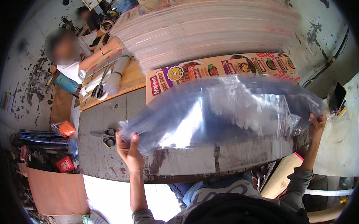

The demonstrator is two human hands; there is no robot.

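Your left hand (130, 149) pinches the left end of a clear plastic sheet (231, 113), thumb pressing against the fingers; your right hand (317, 124) has its thumb and fingers clamped on the opposite end. The sheet spans the space between your hands, above the dark tabletop (106, 162), its long axis running left to right, with the right end angled farther from you. Its far edge bows away toward the printed cardboard (159, 73), covering that board's near part from view.
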